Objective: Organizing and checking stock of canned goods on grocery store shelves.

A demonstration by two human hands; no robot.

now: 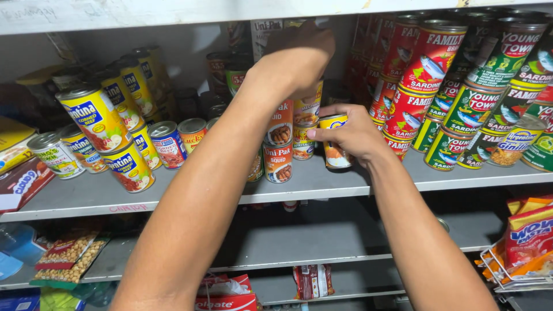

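1. The grey shelf runs the whole width and carries rows of cans.
2. Stacked red and green fish cans fill its right end, reaching to the front edge.
3. Yellow corned beef cans are piled toward the left end, some tilted.
4. The left hand reaches up at the middle of the shelf, its grip curled over the top of a stack of small cans; whether the fingers are clamped is hidden.
5. The right hand has its grip closed on a small yellow-topped can, upright on the shelf just right of that stack, near the front edge.
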